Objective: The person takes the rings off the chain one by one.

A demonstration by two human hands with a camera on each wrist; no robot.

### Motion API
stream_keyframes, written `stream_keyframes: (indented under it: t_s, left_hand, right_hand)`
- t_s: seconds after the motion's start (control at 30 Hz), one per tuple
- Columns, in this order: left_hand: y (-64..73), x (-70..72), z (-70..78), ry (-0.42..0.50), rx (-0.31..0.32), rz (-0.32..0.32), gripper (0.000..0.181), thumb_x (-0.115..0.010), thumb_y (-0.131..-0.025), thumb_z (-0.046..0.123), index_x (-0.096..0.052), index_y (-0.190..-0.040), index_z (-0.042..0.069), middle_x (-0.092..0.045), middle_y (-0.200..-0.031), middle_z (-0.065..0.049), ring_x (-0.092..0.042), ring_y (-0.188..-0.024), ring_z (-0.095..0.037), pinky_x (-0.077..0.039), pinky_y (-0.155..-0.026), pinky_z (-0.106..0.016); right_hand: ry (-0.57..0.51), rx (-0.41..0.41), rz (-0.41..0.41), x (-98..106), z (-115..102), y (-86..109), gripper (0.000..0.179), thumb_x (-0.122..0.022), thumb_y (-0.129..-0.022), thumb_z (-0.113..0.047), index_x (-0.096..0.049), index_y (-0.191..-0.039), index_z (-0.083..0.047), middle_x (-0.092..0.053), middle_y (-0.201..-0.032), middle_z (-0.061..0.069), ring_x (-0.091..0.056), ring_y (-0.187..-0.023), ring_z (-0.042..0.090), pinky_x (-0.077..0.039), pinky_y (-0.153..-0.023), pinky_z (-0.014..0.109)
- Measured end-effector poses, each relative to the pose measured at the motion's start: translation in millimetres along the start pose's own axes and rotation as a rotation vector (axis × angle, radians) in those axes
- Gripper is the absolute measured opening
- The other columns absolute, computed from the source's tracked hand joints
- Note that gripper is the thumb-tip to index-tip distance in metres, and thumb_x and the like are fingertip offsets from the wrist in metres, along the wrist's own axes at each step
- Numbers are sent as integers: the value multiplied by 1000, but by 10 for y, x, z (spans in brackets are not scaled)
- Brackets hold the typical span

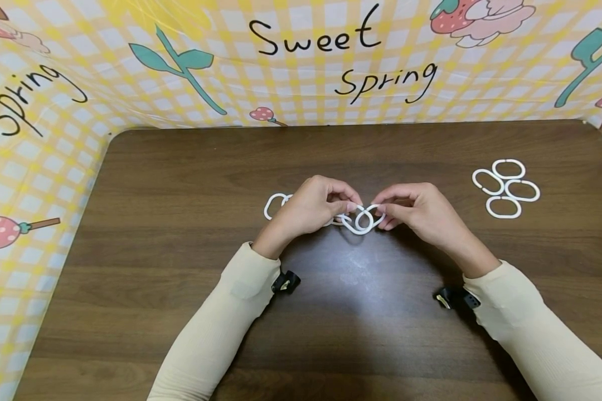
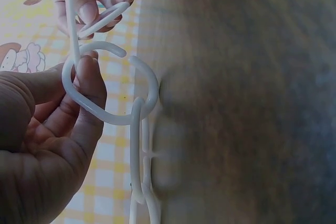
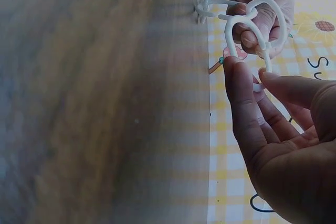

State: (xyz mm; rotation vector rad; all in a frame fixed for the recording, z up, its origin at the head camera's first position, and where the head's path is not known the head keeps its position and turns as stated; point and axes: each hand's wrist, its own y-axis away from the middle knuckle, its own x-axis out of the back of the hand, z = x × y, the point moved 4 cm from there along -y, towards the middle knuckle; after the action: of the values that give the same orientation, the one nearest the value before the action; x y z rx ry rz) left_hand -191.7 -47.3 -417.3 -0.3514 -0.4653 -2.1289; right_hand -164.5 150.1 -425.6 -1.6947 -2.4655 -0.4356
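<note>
My left hand (image 1: 311,207) pinches a white plastic chain link (image 2: 97,113) between thumb and fingers; a narrow gap shows in that link's side. Hooked through it is a chain of similar white links (image 2: 135,153), which trails left under the hand onto the table. Facing it, my right hand (image 1: 423,214) pinches another white link (image 3: 229,38) by thumb and fingertips. The two held links cross each other just above the table; whether one passes fully through the other I cannot tell. Part of the chain is hidden behind the left hand.
Several loose white links (image 1: 504,216) lie grouped on the brown wooden table (image 1: 180,312) at the right. A yellow checked sheet (image 1: 301,83) with printed drawings and lettering stands behind the table and along its left side.
</note>
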Motion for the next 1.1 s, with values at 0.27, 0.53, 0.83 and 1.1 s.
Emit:
stream_keyframes:
  t_s: [0.27, 0.53, 0.83, 1.1]
  left_hand:
    - [0, 6, -8, 12, 11, 10, 7, -73, -98, 7, -79, -101, 6, -75, -87, -8, -65, -72, -8, -53, -66, -21]
    - [10, 19, -22, 8, 12, 23, 8, -73, -98, 6, -79, -103, 7, -76, -91, -11, -66, -74, -9, -50, -67, -20]
    - [22, 27, -43, 9, 15, 27, 10, -73, -98, 7, -78, -106, 4, -75, -92, -10, -66, -76, -9, -51, -70, -20]
    - [36, 29, -43, 12, 13, 28, 10, -72, -98, 7, -77, -107, 3, -75, -93, -13, -69, -79, -19, -50, -68, -21]
  right_hand:
    - [-11, -18, 24, 71, -12, 35, 15, -67, -99, 1, -73, -109, 10, -77, -87, 12, -75, -70, 14, -64, -68, 33]
    - [-11, 7, 60, 218, 19, 112, 17, -66, -99, 1, -70, -111, 13, -78, -85, 3, -75, -71, 12, -64, -68, 32]
    - [-228, 53, 127, 506, 145, 251, 15, -66, -96, 8, -77, -104, 0, -79, -86, 7, -76, -70, 16, -63, -66, 30]
    - [-289, 69, 237, 882, 253, 463, 14, -69, -95, 9, -76, -106, 5, -79, -90, 7, -77, -71, 15, -62, -65, 27]
